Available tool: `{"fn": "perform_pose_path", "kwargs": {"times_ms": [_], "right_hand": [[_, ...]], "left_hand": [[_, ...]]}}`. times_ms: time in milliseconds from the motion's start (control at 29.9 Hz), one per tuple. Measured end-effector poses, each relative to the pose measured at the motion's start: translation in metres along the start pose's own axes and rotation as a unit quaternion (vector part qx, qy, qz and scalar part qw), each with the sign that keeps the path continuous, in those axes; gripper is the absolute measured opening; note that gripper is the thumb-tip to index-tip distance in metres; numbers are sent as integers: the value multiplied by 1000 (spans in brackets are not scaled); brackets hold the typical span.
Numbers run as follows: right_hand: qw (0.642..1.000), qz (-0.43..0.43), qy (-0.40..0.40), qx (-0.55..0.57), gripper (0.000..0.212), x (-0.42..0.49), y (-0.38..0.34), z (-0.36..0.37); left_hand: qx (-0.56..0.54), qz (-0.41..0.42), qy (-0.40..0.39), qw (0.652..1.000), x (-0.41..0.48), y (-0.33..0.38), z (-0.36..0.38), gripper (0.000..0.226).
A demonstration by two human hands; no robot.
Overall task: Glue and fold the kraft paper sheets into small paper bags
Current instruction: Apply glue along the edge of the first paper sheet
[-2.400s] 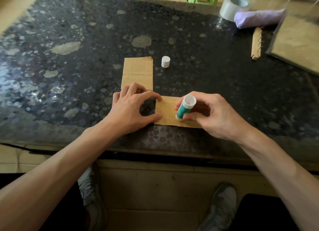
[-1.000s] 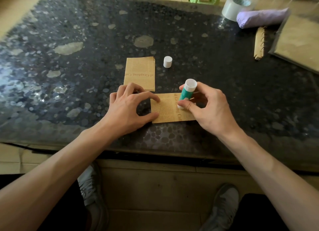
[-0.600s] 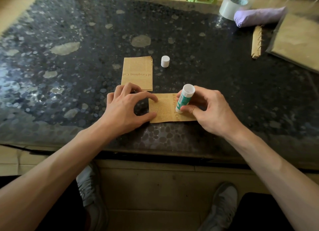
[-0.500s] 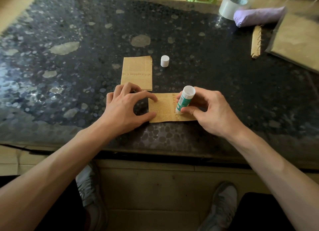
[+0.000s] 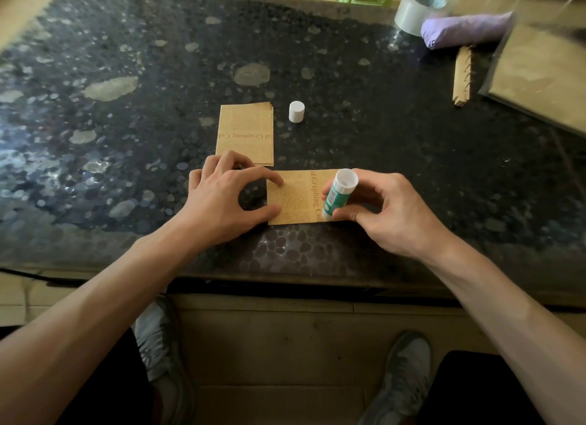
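Paper sheet (image 5: 295, 199) near the surface's (image 5: 126, 170) near edge, stack of folded sheets (image 5: 245, 132) just behind it to the left, cap (image 5: 296, 111) right of the stack, tape roll (image 5: 415, 10) and comb strip (image 5: 462, 75) far right

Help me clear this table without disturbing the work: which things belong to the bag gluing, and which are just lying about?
In the job: sheet, pressed by left hand; glue stick, in right hand; cap; stack.
Lying about: tape; purple bundle; spiral-edged strip; paper pack, perhaps spare stock.
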State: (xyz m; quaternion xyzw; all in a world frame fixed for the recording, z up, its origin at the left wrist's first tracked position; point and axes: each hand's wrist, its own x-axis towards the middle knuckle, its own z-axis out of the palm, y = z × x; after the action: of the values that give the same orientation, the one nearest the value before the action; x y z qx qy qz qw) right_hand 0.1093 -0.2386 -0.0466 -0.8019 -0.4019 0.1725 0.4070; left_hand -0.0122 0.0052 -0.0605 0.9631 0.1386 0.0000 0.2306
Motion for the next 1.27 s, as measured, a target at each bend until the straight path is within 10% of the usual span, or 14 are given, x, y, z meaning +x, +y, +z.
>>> {"fn": "perform_pose_path", "kwargs": {"times_ms": [568,1270], "right_hand": [[980,92,28,176,24,-2,-9,-16],[989,23,131,-66,39,17,1,14]], "left_hand": [[2,-2,2,1000,1,-1,1,48],[3,-3,7,1000,1,1,1,48]]}}
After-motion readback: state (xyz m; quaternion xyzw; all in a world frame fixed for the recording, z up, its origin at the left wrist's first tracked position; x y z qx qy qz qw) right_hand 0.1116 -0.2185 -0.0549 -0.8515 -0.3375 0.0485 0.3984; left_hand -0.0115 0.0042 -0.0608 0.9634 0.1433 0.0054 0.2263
